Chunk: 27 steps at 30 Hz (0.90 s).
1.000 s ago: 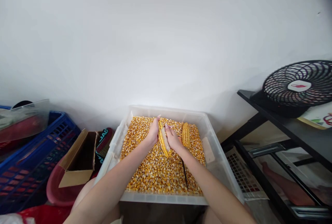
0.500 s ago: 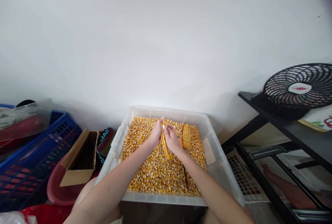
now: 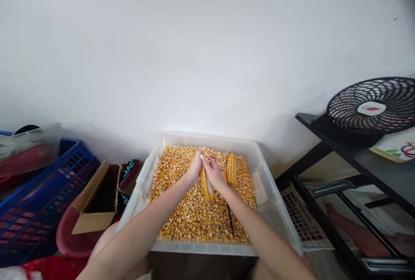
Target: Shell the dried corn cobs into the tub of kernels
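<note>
Both hands meet around one corn cob (image 3: 204, 182), held tilted above the loose corn kernels (image 3: 184, 211). My left hand (image 3: 195, 165) is closed on its upper left side. My right hand (image 3: 214, 172) presses on it from the right, thumb up near the top. A pale strip without kernels shows along the cob's right side. Just right of my right hand, a second corn cob (image 3: 231, 168) full of kernels lies on the heap. Partly under my right wrist is a tool with a thin dark shaft (image 3: 230, 219) and an orange part; its kind is unclear.
The kernels fill a translucent plastic bin (image 3: 207, 247) against the wall. To the left are an open cardboard box (image 3: 97, 198), a reddish basin (image 3: 73, 237) and a blue crate (image 3: 48, 193). A black fan (image 3: 372, 107) stands on a dark shelf (image 3: 353, 150) at right.
The pale bare strip on the held cob's right side has come into view, where yellow kernels showed before. Both hands stay closed on it. The whole view has shifted slightly.
</note>
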Each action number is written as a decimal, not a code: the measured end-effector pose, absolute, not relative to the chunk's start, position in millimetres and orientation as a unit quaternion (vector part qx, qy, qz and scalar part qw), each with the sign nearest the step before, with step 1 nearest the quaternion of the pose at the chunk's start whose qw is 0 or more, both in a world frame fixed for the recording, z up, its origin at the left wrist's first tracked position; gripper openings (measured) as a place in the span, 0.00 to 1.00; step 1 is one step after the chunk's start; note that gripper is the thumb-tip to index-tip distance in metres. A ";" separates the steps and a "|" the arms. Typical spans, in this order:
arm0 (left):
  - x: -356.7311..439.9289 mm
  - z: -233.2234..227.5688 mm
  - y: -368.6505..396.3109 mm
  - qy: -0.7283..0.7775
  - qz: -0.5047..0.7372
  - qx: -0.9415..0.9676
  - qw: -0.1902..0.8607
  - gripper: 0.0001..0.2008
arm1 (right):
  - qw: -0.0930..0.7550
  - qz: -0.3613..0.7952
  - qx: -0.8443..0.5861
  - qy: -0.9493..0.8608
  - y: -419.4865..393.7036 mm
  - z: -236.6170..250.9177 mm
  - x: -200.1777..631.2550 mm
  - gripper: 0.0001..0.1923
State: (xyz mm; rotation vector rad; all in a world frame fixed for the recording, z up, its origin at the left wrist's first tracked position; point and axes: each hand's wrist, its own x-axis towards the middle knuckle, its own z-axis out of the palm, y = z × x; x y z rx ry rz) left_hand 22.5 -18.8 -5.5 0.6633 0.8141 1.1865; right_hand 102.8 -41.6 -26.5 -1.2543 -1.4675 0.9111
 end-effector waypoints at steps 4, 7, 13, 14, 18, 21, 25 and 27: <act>22.7 -3.0 -20.4 0.370 0.496 0.311 0.721 0.16 | 0.478 0.373 -0.509 -0.611 -41.0 -31.4 101.9 0.23; 21.9 -2.8 -19.8 0.380 0.489 0.304 0.724 0.15 | 0.476 0.360 -0.507 -0.622 -39.6 -33.4 104.5 0.23; 19.1 -8.4 -15.2 0.372 0.474 0.299 0.740 0.15 | 0.504 0.370 -0.482 -0.615 -36.5 -35.5 110.3 0.21; 18.4 -8.7 -14.4 0.366 0.473 0.300 0.743 0.15 | 0.506 0.383 -0.479 -0.606 -35.9 -35.6 110.3 0.21; 13.6 -6.4 -10.9 0.347 0.453 0.309 0.761 0.20 | 0.523 0.494 -0.450 -0.530 -35.1 -33.7 105.4 0.23; 9.0 -3.0 -8.9 0.344 0.449 0.309 0.764 0.24 | 0.526 0.575 -0.411 -0.474 -38.2 -29.5 99.6 0.22; 5.0 3.8 -9.6 0.341 0.452 0.305 0.766 0.25 | 0.514 0.627 -0.377 -0.449 -43.7 -22.1 98.8 0.20; 4.4 7.6 -10.8 0.341 0.446 0.296 0.773 0.26 | 0.503 0.633 -0.376 -0.452 -44.9 -18.8 101.4 0.19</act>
